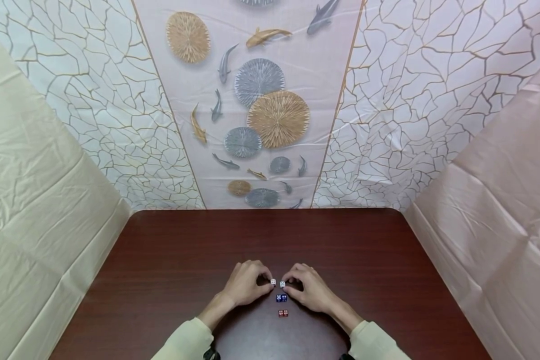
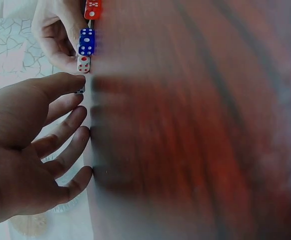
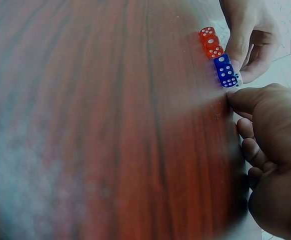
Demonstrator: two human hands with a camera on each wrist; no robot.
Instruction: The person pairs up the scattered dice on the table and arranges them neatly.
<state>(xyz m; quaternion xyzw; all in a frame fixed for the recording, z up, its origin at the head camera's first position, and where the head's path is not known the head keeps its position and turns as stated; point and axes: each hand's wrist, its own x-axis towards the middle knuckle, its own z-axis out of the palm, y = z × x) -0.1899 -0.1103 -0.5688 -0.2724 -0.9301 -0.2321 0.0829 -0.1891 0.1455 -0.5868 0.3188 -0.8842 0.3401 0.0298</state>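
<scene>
Between thumb and forefinger, my left hand [image 1: 247,283] pinches a white die [image 1: 273,282] at the tabletop. A small gap to the right, my right hand [image 1: 311,288] pinches another white die [image 1: 282,284]. Just nearer to me, two blue dice [image 1: 281,298] sit side by side, touching. Nearer still lies a pair of red dice [image 1: 283,313], also together. In the left wrist view the left thumb [image 2: 68,84] covers most of its white die [image 2: 79,91]. The right thumb [image 3: 245,100] hides the right hand's die in the right wrist view.
The dark red-brown wooden table [image 1: 171,250] spreads out on all sides of the dice. A patterned cloth [image 1: 261,165] hangs behind its far edge. Plain pale cloths [image 1: 63,210] slope down along the left and right sides.
</scene>
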